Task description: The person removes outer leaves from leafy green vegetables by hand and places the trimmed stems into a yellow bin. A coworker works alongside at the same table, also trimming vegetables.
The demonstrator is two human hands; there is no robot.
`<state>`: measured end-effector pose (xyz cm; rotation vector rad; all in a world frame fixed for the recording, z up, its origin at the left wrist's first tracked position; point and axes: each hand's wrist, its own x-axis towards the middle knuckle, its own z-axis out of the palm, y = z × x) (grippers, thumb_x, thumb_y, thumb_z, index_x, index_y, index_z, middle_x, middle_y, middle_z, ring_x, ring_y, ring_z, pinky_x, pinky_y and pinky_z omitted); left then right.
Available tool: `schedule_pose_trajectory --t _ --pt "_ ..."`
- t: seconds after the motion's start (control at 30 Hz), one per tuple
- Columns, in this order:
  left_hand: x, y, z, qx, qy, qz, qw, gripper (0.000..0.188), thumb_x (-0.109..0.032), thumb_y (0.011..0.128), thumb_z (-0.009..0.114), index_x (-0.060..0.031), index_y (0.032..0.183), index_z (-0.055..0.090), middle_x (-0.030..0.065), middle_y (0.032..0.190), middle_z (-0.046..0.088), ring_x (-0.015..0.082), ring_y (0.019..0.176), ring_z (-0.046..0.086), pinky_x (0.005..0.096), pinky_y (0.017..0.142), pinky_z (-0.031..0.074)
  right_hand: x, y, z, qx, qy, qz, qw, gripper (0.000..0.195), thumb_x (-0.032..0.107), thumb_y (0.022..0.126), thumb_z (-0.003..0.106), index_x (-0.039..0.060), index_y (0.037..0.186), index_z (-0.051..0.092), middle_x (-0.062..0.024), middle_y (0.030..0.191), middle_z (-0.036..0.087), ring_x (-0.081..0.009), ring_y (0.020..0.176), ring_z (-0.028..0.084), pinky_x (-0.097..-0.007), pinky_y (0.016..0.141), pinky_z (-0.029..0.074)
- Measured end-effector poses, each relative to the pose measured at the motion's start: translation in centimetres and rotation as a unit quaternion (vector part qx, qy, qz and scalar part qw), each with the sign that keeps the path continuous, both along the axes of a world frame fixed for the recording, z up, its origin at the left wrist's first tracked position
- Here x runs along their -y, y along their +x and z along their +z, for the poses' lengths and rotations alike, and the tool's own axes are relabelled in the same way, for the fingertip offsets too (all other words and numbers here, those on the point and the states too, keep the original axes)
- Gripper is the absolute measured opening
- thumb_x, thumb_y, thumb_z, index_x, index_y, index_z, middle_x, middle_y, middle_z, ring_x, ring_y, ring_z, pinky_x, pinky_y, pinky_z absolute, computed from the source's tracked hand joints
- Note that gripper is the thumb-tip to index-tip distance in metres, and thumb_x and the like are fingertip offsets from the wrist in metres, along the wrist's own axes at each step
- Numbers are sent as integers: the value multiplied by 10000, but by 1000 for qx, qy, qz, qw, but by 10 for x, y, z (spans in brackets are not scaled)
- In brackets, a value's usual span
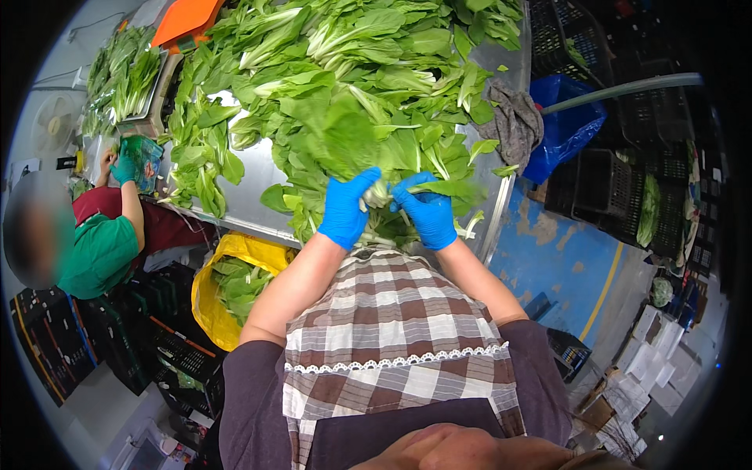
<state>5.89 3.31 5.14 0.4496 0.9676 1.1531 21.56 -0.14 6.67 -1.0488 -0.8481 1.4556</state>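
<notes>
My left hand (348,207), in a blue glove, is closed around the pale base of a leafy green vegetable bunch (346,132); its leaves point away from me and look blurred. Just right of it, my right hand (424,208), also blue-gloved, pinches a single green leaf (449,188) that sticks out to the right. Both hands are over the near edge of a metal table (252,191). A large heap of leafy greens (364,41) covers much of the table beyond them, and loose leaves lie beneath my hands.
A yellow bag (205,305) with leaves stands below the table at left. A co-worker in a green top (103,247) works at the far left beside a scale (144,120) loaded with greens. A grey cloth (511,126), a blue plastic bag (564,117) and black crates (599,182) are at right.
</notes>
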Motion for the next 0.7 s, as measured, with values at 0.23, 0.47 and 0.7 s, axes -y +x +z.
schedule_pose_trajectory --t 0.23,0.47,0.7 --pt "-21 -102 9 -25 62 126 990 274 -19 779 673 -29 1037 581 58 855 623 185 775 616 337 706 531 -16 68 -5 424 -43 236 873 242 156 727 756 39 895 627 -48 758 626 -121 678 578 -257 610 467" --pt "-20 -258 -53 -292 22 15 956 532 -20 714 724 -25 1205 521 92 1071 628 218 936 608 328 815 492 -63 85 -31 452 83 12 888 392 230 711 764 56 1034 628 -87 869 632 -226 803 595 -342 707 481" --pt "-22 -248 -96 -375 7 -13 927 596 19 672 729 -4 1223 504 105 1119 620 233 979 605 338 866 478 -108 68 -78 601 266 84 749 375 330 731 701 135 1048 658 -148 922 636 -351 857 587 -449 737 466"
